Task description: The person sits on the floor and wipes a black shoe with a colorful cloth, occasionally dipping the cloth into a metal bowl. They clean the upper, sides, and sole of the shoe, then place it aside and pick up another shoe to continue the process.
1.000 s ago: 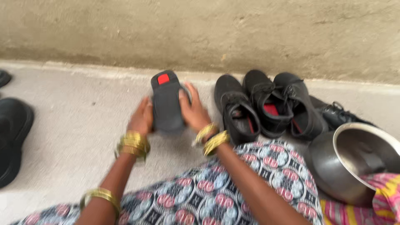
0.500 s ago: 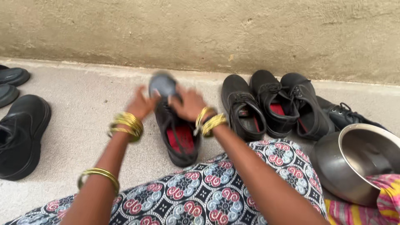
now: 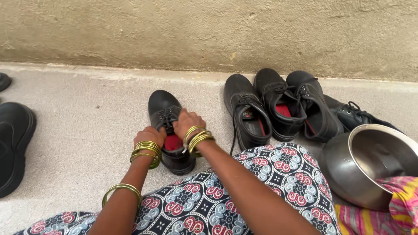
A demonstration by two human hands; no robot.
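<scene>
At the far left edge a large black shoe (image 3: 13,143) sits on the concrete floor (image 3: 87,117), well apart from your work. Your left hand (image 3: 150,135), gold bangles stacked at the wrist, is curled over the near left side of the black lace-up shoe (image 3: 167,117), fingers closed on its collar, which looks like a grip meant to keep the shoe from sliding. That shoe stands upright on the floor between your hands, toe pointing to the far wall (image 3: 209,30), its red lining showing at the opening. Your right hand (image 3: 186,124) presses down at the tongue and laces, fingers bent and grasping there, so the two hands bracket the opening. Further right, a row of black shoes (image 3: 278,109) is lined up near the base of the wall, touching one another. At the near right a steel bowl (image 3: 370,165) lies tilted beside your patterned skirt (image 3: 244,191).
</scene>
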